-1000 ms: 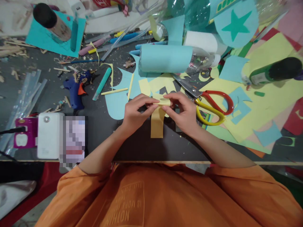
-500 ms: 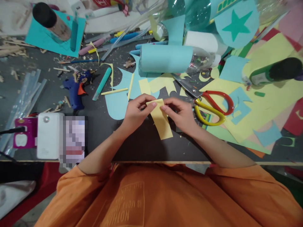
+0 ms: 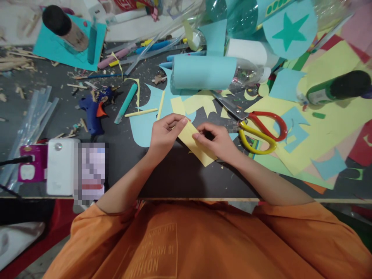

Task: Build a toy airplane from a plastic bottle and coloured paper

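Observation:
A yellow paper strip [image 3: 195, 144] slants across the dark table [image 3: 174, 178] just in front of me. My left hand [image 3: 164, 135] pinches its upper left end, fingers closed on the paper. My right hand [image 3: 216, 141] rests over the strip's right side, thumb and fingers closed on its edge. A light blue paper cut-out [image 3: 142, 130] lies just left of my left hand. Scissors with red and yellow handles [image 3: 255, 130] lie immediately right of my right hand.
A blue glue gun [image 3: 93, 110] lies at the left, a white power bank [image 3: 59, 166] and a pink box near the front edge. A bottle wrapped in blue paper [image 3: 209, 71] lies behind. Coloured sheets [image 3: 322, 131] cover the right side. Two dark-capped bottles stand at far left and right.
The strip hung folded between both hands a second ago. It has been opened flat and turned, its lower end swinging right, and it now lies slanted on the table.

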Action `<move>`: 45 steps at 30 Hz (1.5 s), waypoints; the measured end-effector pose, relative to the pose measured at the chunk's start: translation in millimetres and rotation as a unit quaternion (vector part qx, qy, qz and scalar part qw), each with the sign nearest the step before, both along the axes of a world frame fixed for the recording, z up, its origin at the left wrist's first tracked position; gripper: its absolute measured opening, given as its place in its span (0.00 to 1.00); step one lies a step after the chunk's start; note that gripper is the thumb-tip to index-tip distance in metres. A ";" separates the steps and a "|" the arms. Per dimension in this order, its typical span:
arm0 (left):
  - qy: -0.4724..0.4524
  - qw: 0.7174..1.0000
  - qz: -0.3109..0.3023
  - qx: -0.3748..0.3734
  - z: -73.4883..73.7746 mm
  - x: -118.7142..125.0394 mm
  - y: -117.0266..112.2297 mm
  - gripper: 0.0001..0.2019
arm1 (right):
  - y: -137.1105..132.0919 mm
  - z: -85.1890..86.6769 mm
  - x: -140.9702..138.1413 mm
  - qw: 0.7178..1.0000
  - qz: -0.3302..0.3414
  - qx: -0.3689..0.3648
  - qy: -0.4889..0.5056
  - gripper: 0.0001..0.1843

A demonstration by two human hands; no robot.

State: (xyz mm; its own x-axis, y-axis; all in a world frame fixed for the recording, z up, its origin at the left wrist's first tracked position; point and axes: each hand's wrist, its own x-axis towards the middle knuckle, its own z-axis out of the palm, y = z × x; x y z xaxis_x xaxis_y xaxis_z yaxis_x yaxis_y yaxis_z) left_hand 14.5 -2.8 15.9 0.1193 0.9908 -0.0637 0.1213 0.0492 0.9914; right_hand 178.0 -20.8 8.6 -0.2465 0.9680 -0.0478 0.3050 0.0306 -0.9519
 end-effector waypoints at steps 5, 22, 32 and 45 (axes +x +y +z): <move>0.001 0.999 0.030 -0.012 -1.6 -1.4 1.5 0.09 | 1.7 -1.5 1.1 1.000 0.001 0.000 -0.006 0.11; 0.014 0.999 0.042 -0.012 -5.6 -3.4 3.0 0.10 | 3.6 -1.4 4.0 0.999 0.044 0.020 -0.021 0.12; 0.018 0.999 0.036 -0.008 -4.9 -2.9 3.2 0.11 | 4.4 -0.9 5.4 0.997 0.068 0.024 -0.027 0.13; -0.019 0.999 0.034 -0.025 -7.0 -2.3 3.3 0.11 | 5.1 3.2 5.9 0.998 0.057 -0.017 -0.021 0.13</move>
